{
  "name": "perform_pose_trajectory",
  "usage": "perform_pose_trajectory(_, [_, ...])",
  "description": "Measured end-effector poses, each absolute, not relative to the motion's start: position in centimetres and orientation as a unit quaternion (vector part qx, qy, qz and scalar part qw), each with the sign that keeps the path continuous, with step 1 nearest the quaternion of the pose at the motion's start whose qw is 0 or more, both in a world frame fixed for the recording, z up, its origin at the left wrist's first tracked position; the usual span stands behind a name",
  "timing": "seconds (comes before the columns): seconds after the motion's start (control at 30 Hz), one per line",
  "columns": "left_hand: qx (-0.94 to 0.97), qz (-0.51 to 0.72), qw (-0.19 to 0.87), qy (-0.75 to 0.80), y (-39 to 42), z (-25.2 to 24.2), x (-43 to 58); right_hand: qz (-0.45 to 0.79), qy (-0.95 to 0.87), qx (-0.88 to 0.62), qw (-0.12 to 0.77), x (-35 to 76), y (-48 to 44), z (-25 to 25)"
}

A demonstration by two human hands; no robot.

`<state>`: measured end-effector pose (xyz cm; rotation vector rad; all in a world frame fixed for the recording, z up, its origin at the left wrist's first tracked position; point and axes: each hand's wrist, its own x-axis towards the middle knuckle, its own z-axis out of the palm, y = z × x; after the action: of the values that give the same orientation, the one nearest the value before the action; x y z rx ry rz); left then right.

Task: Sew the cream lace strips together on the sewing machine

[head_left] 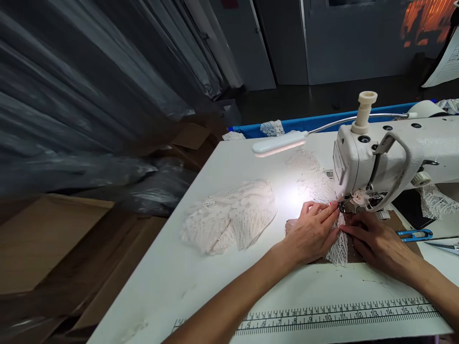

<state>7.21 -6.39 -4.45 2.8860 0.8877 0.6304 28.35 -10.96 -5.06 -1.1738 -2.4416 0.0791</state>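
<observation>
A strip of white lace (337,251) runs under the presser foot area of a white sewing machine (387,157). My left hand (315,231) lies flat on the lace just left of the needle area, its fingers stretched toward the foot. On the strip's right side, my right hand (373,239) is closed, with thumb and index fingertips at the lace edge near my left thumb. More of the lace spreads behind the needle. The needle tip itself is hidden by fingers and machine parts.
A pile of lace pieces (233,215) lies left on the white table (161,277). A lamp (279,143) lights the sewing spot. Blue thread snips (416,235) and scissors (444,247) lie right. A ruler scale (337,317) runs along the front; cardboard boxes (53,239) stand left.
</observation>
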Motion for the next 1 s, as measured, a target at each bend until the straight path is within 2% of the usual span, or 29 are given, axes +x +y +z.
perform_pose_trajectory(0.5, [0.932,0.191,0.011,0.307,-6.76,-4.31,7.46,0.073,-0.874,-0.428,0.219,28.96,-10.70,-5.20])
perform_pose_trajectory(0.7, [0.920,0.241,-0.049,0.305,-7.12,-4.57,7.88,0.054,-0.883,-0.415,0.214,29.02,-10.65,-4.96])
perform_pose_trajectory(1.0, [0.924,0.259,-0.049,0.277,-6.95,-4.50,7.85,0.015,-0.884,-0.405,0.232,28.51,-10.65,-4.98])
